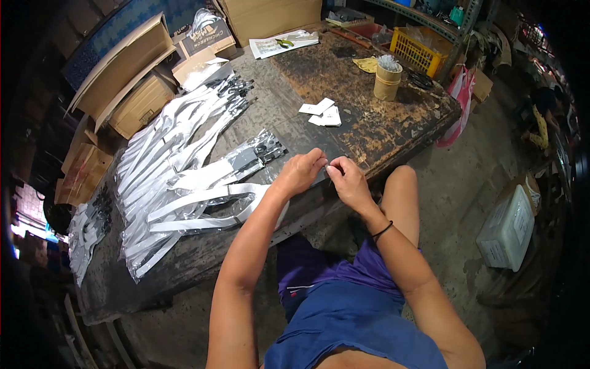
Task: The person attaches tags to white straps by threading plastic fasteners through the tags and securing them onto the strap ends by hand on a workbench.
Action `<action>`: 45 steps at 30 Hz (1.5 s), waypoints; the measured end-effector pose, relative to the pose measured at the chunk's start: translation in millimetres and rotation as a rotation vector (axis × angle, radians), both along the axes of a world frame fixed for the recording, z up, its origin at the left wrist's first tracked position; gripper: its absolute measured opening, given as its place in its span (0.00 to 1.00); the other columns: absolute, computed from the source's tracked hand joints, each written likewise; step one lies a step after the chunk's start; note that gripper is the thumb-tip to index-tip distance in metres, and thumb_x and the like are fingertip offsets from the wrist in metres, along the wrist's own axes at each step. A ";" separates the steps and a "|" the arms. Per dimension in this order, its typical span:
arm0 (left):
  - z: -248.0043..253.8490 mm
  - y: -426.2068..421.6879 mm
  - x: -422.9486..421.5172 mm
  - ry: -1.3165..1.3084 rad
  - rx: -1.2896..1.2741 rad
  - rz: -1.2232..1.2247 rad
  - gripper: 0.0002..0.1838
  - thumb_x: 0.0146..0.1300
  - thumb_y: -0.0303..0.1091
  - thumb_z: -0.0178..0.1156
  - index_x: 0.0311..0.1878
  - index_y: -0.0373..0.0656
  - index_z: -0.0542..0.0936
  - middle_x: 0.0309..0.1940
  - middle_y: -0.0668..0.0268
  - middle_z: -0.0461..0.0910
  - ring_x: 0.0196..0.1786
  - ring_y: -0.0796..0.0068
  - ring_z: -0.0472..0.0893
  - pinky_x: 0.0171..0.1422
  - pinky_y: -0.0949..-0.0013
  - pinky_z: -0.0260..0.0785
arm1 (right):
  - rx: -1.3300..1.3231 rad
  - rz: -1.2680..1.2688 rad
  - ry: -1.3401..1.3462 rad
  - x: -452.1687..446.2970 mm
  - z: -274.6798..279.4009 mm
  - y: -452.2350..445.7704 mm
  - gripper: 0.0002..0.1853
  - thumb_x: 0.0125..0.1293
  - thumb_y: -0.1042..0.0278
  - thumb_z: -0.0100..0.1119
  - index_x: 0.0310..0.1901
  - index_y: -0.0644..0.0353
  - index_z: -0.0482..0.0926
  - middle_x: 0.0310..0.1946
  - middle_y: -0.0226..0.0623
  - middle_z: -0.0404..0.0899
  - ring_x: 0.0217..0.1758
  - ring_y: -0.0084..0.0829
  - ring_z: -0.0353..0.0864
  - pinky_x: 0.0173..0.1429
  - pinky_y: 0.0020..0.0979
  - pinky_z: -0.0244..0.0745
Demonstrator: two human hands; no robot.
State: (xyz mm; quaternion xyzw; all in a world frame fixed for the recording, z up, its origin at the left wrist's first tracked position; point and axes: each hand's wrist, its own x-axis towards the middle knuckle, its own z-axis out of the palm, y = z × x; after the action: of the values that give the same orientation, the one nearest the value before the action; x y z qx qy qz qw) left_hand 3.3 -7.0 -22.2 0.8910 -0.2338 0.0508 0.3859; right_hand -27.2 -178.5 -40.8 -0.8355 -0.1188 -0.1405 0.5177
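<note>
My left hand [302,171] and my right hand [350,184] are close together over the table's near edge, fingertips pinched. What they pinch is too small to make out; a faint clear sheen shows just below the left fingers. Left of my left hand lies a clear plastic bag [215,174] with a white strap and dark fittings inside. A looped white strap [203,216] in plastic lies nearer me, partly hidden behind my left forearm. Beyond my hands is a small stack of white printed cards [326,115].
Many bagged white straps [166,138] cover the left of the worn table [359,138]. Toward the back are cardboard boxes [144,104], green-handled pliers [284,43] on paper, a tan cup [387,85] of small clear pieces and a yellow crate [416,52]. A wrapped white package [509,227] is on the floor.
</note>
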 end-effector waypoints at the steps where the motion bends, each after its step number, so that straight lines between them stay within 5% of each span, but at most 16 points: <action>1: -0.3 -0.3 -0.5 -0.022 -0.010 -0.008 0.08 0.70 0.38 0.54 0.43 0.44 0.76 0.32 0.47 0.82 0.40 0.39 0.80 0.42 0.46 0.71 | 0.000 0.028 0.018 3.0 -0.2 -1.6 0.08 0.62 0.67 0.58 0.37 0.63 0.79 0.35 0.47 0.78 0.43 0.48 0.79 0.48 0.43 0.74; 9: 9.7 -0.6 -9.5 0.084 -0.080 0.016 0.15 0.74 0.44 0.48 0.54 0.46 0.72 0.35 0.48 0.83 0.43 0.41 0.81 0.46 0.46 0.71 | -0.055 0.239 0.312 21.7 6.9 -11.3 0.11 0.62 0.65 0.59 0.35 0.66 0.78 0.29 0.45 0.79 0.34 0.38 0.80 0.41 0.37 0.73; 11: 10.1 6.3 -12.5 0.048 0.011 0.070 0.15 0.75 0.41 0.48 0.58 0.44 0.73 0.31 0.52 0.83 0.40 0.49 0.83 0.47 0.54 0.71 | 0.016 0.236 0.280 20.1 5.8 -10.8 0.11 0.62 0.64 0.60 0.34 0.67 0.78 0.26 0.44 0.79 0.31 0.35 0.80 0.39 0.36 0.74; 16: 14.2 33.7 -37.1 0.076 0.312 0.065 0.35 0.55 0.57 0.69 0.59 0.46 0.73 0.50 0.50 0.81 0.55 0.48 0.79 0.57 0.54 0.72 | 0.057 0.212 0.359 20.9 4.1 -14.5 0.11 0.63 0.65 0.60 0.35 0.66 0.78 0.25 0.39 0.79 0.29 0.30 0.80 0.35 0.34 0.74; 18: 8.4 38.2 -40.8 0.086 0.344 0.085 0.35 0.55 0.57 0.69 0.59 0.46 0.73 0.51 0.51 0.81 0.56 0.48 0.79 0.57 0.54 0.72 | 0.158 0.222 0.472 18.9 8.7 -13.2 0.08 0.67 0.65 0.58 0.35 0.62 0.76 0.23 0.26 0.73 0.23 0.18 0.75 0.26 0.24 0.71; 23: 0.8 41.9 -43.0 0.046 0.336 0.106 0.36 0.54 0.55 0.70 0.60 0.45 0.72 0.53 0.53 0.80 0.55 0.49 0.79 0.57 0.56 0.73 | 0.111 0.212 0.422 19.9 9.2 -10.7 0.09 0.67 0.65 0.59 0.35 0.61 0.76 0.23 0.26 0.73 0.23 0.18 0.74 0.26 0.24 0.71; 25: 3.6 40.5 -45.0 0.025 0.315 0.110 0.36 0.54 0.55 0.71 0.60 0.45 0.71 0.53 0.53 0.80 0.55 0.50 0.80 0.57 0.56 0.73 | -0.052 0.192 0.275 20.8 11.2 -13.5 0.13 0.64 0.61 0.61 0.34 0.65 0.78 0.24 0.36 0.77 0.28 0.27 0.77 0.35 0.32 0.73; 28: 7.8 38.3 -47.8 -0.016 0.292 0.131 0.36 0.54 0.53 0.71 0.61 0.45 0.71 0.52 0.53 0.80 0.53 0.50 0.80 0.56 0.56 0.73 | 0.042 0.212 0.322 25.7 4.2 -16.8 0.13 0.64 0.61 0.61 0.33 0.65 0.78 0.24 0.37 0.77 0.31 0.28 0.76 0.38 0.33 0.72; 45: -22.9 43.8 -46.6 -0.240 0.300 0.175 0.31 0.54 0.54 0.71 0.55 0.46 0.74 0.41 0.58 0.82 0.42 0.53 0.83 0.42 0.56 0.76 | 0.036 0.201 0.416 30.4 -4.5 -15.0 0.13 0.65 0.62 0.59 0.34 0.66 0.79 0.22 0.35 0.77 0.23 0.24 0.77 0.30 0.31 0.74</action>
State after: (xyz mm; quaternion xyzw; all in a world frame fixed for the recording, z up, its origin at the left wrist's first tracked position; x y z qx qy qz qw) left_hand -43.3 36.8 -45.1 0.9430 -0.2047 0.1546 0.2122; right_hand 3.2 -193.5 -45.3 -0.8210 -0.0895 0.0852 0.5574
